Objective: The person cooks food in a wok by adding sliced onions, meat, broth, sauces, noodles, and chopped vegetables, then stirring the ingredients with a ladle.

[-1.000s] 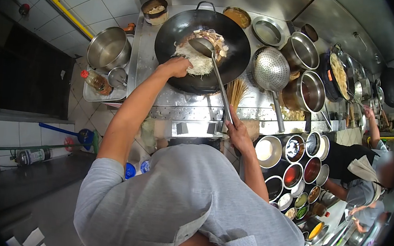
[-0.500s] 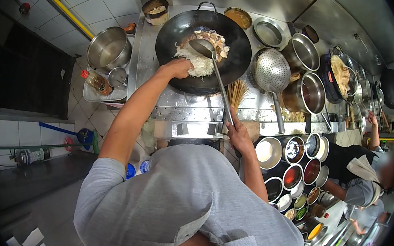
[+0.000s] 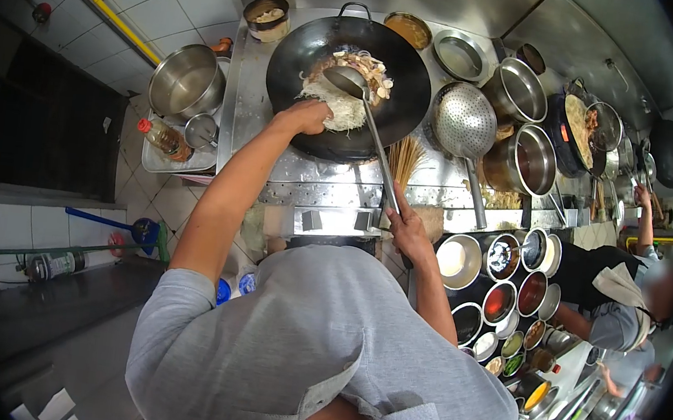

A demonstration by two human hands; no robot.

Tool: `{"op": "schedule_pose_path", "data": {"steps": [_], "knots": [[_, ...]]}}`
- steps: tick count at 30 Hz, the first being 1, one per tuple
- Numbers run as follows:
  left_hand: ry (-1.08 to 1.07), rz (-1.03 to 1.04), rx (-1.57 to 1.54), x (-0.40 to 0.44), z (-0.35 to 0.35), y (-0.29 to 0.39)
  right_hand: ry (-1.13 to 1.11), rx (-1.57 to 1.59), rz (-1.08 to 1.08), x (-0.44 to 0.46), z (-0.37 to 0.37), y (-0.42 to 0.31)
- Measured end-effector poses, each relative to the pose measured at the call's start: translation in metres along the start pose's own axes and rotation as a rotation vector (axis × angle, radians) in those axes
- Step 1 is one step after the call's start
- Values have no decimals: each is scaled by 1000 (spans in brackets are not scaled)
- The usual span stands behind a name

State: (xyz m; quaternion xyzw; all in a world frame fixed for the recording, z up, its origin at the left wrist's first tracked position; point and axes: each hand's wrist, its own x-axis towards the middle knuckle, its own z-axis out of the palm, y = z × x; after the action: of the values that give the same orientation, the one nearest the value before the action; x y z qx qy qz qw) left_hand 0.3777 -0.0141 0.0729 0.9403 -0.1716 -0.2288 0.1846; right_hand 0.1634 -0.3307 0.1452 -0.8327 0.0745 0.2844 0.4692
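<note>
A loose heap of thin, whitish noodles (image 3: 346, 114) lies in the near half of a wide, round, black metal wok (image 3: 400, 110), just beside a mound of sliced white and brown food (image 3: 374, 71). The left hand (image 3: 310, 117) touches the noodles, its fingers bent; their tips are hidden, so whether they grip any strands I cannot tell. The right hand (image 3: 409, 232) is closed around the long handle of a grey metal ladle (image 3: 375, 136), whose bowl rests over the noodles and the sliced food. Just right of the ladle's handle stands a tan whisk of thin sticks (image 3: 405, 160). Farther right lies a round, perforated steel skimmer (image 3: 464, 118), near two deep steel pots (image 3: 516, 89). Left of the wok, a wide steel pot (image 3: 186, 83) stands near a clear, red-capped bottle (image 3: 166, 141).
</note>
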Motion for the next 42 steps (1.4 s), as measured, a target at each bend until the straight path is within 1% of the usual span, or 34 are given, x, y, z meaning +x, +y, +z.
{"op": "schedule_pose_path", "data": {"steps": [4,7,16,28,34,40,42], "knots": [[-24,-10,1,-1,-3,4,-3,-21,-8,3,1,7],[-21,-9,2,0,-1,3,74,-28,-137,10,6,22],[-3,-25,-6,-2,-1,4,91,-68,-170,14,6,28],[3,-23,-2,-1,1,3,95,-46,-150,13,8,27],[-15,-33,0,3,2,1,110,-62,-207,14,9,29],[-10,-43,-4,-1,-1,5,108,-67,-168,10,6,18],[-17,-43,-3,-1,-1,5,37,-59,-75,7,3,11]]}}
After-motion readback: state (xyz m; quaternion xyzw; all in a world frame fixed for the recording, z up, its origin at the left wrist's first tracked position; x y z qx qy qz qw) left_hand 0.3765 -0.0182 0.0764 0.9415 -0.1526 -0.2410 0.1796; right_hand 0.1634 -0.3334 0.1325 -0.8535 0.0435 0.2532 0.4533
